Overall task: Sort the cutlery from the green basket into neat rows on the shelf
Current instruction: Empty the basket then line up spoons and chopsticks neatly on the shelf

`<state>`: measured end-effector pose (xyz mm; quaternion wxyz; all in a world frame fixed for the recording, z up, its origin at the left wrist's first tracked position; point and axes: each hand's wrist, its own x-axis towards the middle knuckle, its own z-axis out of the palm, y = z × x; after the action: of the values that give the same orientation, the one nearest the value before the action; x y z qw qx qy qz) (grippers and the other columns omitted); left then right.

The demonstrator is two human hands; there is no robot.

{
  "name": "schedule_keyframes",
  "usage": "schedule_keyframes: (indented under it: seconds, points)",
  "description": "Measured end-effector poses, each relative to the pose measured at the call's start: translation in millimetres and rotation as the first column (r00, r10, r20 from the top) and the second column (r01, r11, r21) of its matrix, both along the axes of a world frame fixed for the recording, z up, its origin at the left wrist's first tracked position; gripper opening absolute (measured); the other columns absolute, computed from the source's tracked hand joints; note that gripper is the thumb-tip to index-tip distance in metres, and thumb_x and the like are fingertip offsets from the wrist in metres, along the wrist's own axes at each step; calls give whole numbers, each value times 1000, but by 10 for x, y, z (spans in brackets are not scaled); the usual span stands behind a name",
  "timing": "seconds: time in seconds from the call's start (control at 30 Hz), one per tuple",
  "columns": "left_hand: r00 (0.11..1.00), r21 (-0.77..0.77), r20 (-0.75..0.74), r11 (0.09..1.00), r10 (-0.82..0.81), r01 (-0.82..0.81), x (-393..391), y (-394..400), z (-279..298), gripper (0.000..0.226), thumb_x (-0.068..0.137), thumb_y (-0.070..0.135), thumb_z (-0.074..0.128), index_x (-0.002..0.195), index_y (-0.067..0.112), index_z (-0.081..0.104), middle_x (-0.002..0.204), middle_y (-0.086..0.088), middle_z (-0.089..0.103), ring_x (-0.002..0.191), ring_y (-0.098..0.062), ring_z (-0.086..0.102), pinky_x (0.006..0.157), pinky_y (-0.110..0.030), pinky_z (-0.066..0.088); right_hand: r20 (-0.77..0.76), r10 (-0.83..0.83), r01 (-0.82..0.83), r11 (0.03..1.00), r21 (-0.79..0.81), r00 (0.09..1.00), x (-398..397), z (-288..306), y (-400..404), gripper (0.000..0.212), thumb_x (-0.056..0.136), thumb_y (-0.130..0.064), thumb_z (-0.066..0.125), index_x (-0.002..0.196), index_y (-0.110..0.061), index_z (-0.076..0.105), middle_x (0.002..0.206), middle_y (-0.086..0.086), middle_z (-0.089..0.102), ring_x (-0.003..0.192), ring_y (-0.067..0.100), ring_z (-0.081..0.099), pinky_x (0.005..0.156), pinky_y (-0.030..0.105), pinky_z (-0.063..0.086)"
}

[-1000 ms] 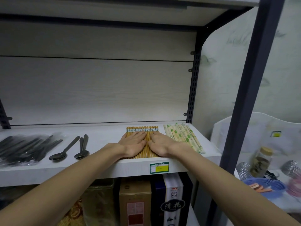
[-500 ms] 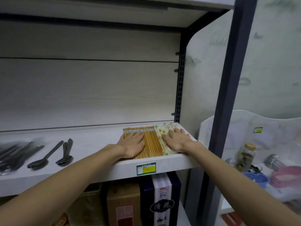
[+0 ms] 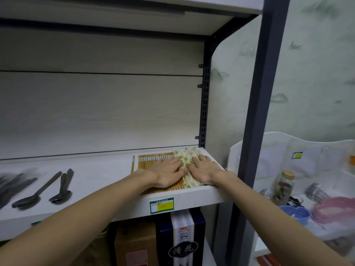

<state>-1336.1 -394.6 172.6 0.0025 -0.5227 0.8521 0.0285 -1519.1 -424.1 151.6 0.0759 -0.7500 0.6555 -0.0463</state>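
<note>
While both hands lay flat, palms down and fingers spread, gripping nothing, they pressed on the chopsticks at the right end of the shelf [image 3: 96, 169]. The left hand [image 3: 166, 174] rested on the bare wooden chopsticks [image 3: 151, 160], the right hand [image 3: 204, 171] on the paper-wrapped chopsticks [image 3: 185, 160] just beside them, thumbs nearly meeting over the seam. Open palms suited this better than a pinch, I judged, since a flat press squares many thin sticks at once and closes the two groups into one tidy row against the shelf's right edge. One wooden stick [image 3: 133, 164] lay slightly apart on the left of the pack (a straggler that probably wanted nudging in). Further left, well apart, two or three dark spoons [image 3: 61, 186] lay with handles pointing back, and beyond them a blurred cluster of dark cutlery [image 3: 13, 186] sat at the frame's edge; keeping each kind separate seemed the point of the layout. No green basket showed in the head view, so what remained to sort could not be told. On the lower right a jar [image 3: 284, 184] and coloured plastic dishes [image 3: 315, 208] stood outside the shelf frame.
</note>
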Motion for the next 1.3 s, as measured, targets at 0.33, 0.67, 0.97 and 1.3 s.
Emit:
schedule_keyframes:
  seconds: [0.33,0.67,0.97,1.3]
  points:
    - [996,73,85,997,10,-16,-106,3,-9,74,103,62,5,162,18,-5,170,1,-9,156,-13,-9,126,-37,-3,9,32,-32,999,-27,999,-86,-49,-63,68,102,-55,22,159,-18,21,168,9,13,154,28,9,124,48,14]
    - [999,-7,-53,1000,13,-14,-70,-100,-26,69,105,59,14,163,20,9,170,-1,-1,157,-17,-2,128,-39,5,23,37,-36,999,-33,999,-94,-29,-59,65,103,-51,22,158,-17,25,166,11,19,152,29,14,123,48,16]
    - [999,-16,34,1000,18,-17,-21,-42,-14,75,103,64,13,160,17,25,170,0,11,157,-17,1,127,-44,5,29,36,-35,999,-38,999,-87,-32,-52,61,103,-46,23,155,-15,30,164,12,23,150,30,20,121,49,20]
    - [998,75,49,997,-33,29,-28,87,22,82,100,69,10,163,16,8,170,1,3,157,-15,-1,127,-42,2,42,7,-7,1000,-13,999,-75,19,-15,59,102,-48,28,150,-14,38,160,14,29,147,33,25,120,49,24]
